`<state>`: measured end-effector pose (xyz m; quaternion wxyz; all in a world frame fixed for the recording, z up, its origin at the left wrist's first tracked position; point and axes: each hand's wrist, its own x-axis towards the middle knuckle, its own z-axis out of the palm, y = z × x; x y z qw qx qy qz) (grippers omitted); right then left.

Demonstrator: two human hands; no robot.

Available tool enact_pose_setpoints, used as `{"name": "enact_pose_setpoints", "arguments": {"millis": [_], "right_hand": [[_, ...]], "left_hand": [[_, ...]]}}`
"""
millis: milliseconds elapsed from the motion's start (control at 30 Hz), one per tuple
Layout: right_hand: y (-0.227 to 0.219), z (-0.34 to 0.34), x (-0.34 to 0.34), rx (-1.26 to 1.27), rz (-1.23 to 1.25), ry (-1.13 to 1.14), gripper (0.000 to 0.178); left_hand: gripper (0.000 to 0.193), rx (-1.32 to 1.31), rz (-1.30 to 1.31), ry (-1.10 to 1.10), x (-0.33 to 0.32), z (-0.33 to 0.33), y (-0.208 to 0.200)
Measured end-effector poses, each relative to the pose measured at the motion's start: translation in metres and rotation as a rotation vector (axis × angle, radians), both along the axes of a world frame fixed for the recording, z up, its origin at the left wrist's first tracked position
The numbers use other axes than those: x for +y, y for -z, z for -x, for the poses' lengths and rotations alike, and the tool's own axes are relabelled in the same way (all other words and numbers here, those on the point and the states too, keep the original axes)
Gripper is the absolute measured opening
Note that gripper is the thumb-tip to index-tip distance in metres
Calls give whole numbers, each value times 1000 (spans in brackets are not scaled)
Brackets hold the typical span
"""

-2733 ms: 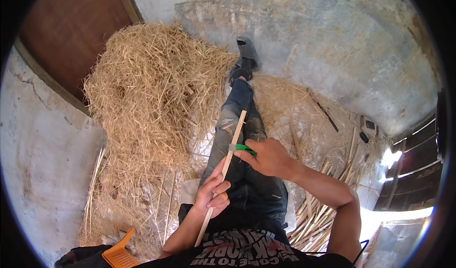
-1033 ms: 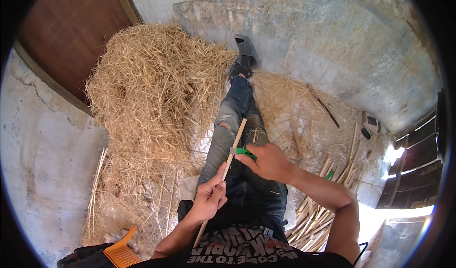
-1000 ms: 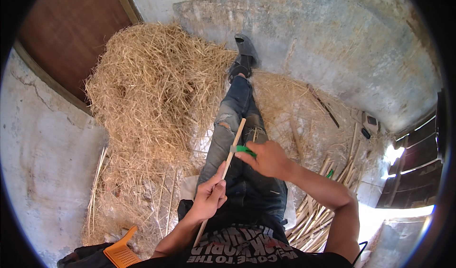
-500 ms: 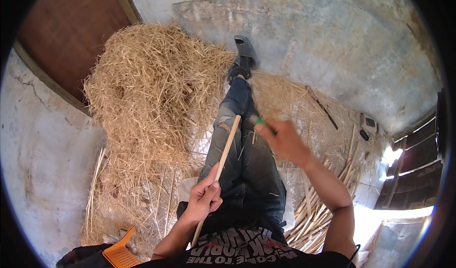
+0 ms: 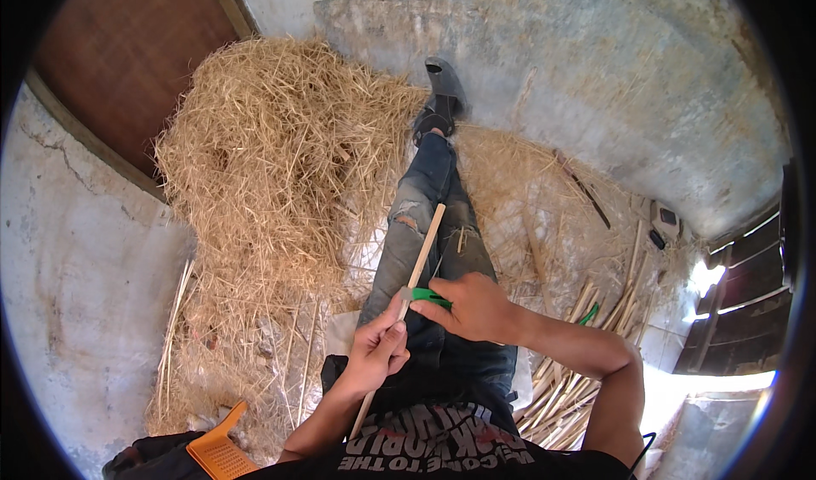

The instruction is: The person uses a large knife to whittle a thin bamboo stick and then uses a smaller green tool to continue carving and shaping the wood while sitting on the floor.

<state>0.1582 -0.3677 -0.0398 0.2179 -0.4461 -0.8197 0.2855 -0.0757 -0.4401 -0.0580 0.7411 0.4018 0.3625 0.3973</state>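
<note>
My left hand (image 5: 377,354) is closed round a long, thin, pale wooden stick (image 5: 427,249), which slants up and away over my legs. Its lower end passes by my left wrist toward my shirt. In my right hand (image 5: 478,308) is a small green-handled tool (image 5: 432,297), fingers wrapped round it. The tool's pale head lies against the stick just beyond my left fingers. Its exact kind is too small to make out, and my fingers cover part of the handle.
A big straw heap (image 5: 263,157) fills the left side. Many sticks (image 5: 565,386) lie at my right, with a green object (image 5: 590,314) among them. A dark long blade-like piece (image 5: 586,193) and a boxy device (image 5: 665,218) lie near the wall. An orange item (image 5: 223,450) is lower left.
My right hand has come back toward me from farther along the stick, bringing the green-handled tool close to my left hand. The stick has shifted slightly right, still gripped.
</note>
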Motion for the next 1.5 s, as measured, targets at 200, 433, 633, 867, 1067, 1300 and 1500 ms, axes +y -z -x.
{"name": "enact_pose_setpoints", "arguments": {"millis": [200,433,633,867,1067,1300,1500], "right_hand": [[4,12,-1,-132,-57,38,51],[-39,-73,93,7,-41,911,47],[14,-111,94,330,9,609,42],[-10,-26,60,638,166,278,35],[-19,8,51,568,267,246,37],[-8,9,37,457,247,101,38],[-23,-3,35,346,91,359,39]], "left_hand": [[52,4,68,-22,8,-2,3],[57,-111,-31,243,-34,-2,-29],[55,-212,191,-40,-5,12,-24],[57,-210,159,39,4,-2,-28],[55,-144,124,9,4,-3,-28],[54,-77,72,-20,6,0,-21],[53,-49,49,-27,9,1,-19]]}}
